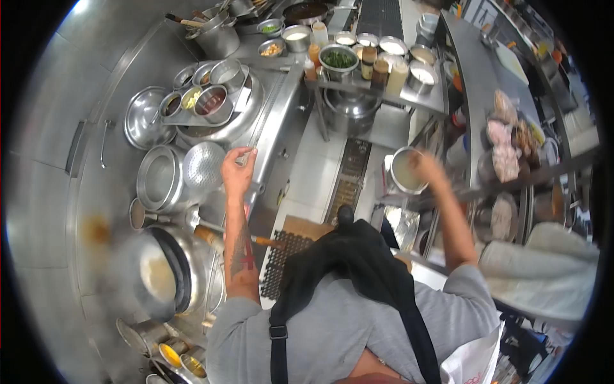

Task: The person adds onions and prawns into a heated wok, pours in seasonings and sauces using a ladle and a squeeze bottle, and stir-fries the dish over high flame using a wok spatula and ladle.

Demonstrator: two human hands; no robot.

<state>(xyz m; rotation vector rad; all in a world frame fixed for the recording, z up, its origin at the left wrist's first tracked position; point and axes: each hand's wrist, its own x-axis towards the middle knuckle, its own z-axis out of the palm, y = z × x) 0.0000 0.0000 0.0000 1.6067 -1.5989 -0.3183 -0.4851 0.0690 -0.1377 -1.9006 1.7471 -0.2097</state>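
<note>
My left hand (238, 168) hangs over the steel counter edge with thumb and fingertips pinched together. Anything between them is too small to make out. Beside it lies a perforated skimmer (203, 165), apart from the fingers as far as I can see. My right hand (425, 168) reaches over a round metal pot (401, 182) that holds a pale, cloudy liquid (402, 168). The right fingers are blurred and partly hidden at the pot's opening, so their grip does not show.
On the left stand metal bowls (157, 178), a tray of sauce cups (211, 105) and a large wok (167, 275). Ahead, a shelf bears a bowl of greens (339, 59) and squeeze bottles (397, 77). Raw meat (505, 160) lies on the right counter; a black mat (284, 256) covers the floor.
</note>
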